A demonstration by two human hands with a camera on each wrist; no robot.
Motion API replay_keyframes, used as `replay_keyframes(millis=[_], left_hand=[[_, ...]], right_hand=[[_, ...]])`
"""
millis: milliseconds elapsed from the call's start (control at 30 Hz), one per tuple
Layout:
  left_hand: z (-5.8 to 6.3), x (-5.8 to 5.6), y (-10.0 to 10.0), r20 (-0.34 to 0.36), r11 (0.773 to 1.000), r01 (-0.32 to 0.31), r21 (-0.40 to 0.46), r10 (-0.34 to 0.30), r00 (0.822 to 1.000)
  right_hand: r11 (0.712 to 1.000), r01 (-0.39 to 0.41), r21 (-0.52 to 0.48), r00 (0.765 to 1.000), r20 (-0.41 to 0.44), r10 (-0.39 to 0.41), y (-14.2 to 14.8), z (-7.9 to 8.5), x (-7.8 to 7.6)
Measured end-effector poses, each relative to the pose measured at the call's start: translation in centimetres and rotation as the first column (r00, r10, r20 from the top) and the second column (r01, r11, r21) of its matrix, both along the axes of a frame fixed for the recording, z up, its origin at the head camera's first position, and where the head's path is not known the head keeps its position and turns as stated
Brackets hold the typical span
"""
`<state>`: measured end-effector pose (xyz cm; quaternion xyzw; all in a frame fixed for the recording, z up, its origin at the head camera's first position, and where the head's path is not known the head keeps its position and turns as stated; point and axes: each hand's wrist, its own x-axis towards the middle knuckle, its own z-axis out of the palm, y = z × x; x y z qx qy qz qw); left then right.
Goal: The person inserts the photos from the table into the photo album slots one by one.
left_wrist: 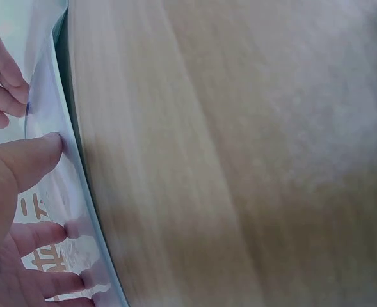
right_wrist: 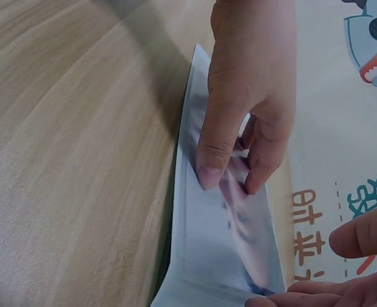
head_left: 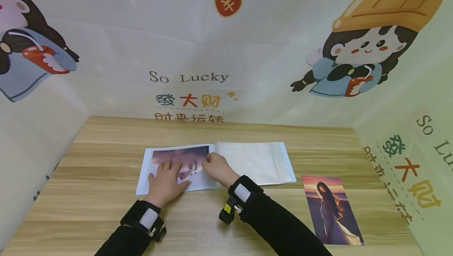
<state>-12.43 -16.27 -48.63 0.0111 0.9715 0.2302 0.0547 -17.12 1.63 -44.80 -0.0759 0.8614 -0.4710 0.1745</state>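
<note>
An album (head_left: 142, 173) with clear pockets lies spread on the table. A photo of a face (head_left: 194, 153) is at its left page, apparently within the clear sleeve. My left hand (head_left: 165, 183) rests on that page with fingers spread; in the left wrist view its thumb (left_wrist: 38, 157) lies along the near edge of the sleeve. At the photo's right edge, by the spine, my right hand (head_left: 220, 168) has its fingers curled and seems to pinch the print. The fingertips (right_wrist: 262, 302) meet the dark corner of the photo in the right wrist view; the exact grip is partly hidden.
The right page (head_left: 247, 161) of the album shows a whitish pocket. A second photo (head_left: 332, 210), a long-haired figure at sunset, lies on the wooden table (head_left: 106, 138) to the right. Printed cloth walls (head_left: 262, 91) stand behind and at both sides.
</note>
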Motion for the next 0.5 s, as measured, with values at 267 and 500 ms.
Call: replay_keyframes(millis=[267, 500], left_hand=[[-0.1, 0.0, -0.1, 0.000, 1.000, 0.003, -0.007, -0.003, 1.000], [0.0, 0.1, -0.1, 0.018, 1.000, 0.005, 0.009, -0.005, 1.000]], right_hand=[[0.999, -0.033, -0.041, 0.996, -0.080, 0.029, 1.9, -1.3, 0.1], [0.990, 0.121, 0.075, 0.955, -0.280, -0.096, 8.5, -3.1, -1.0]])
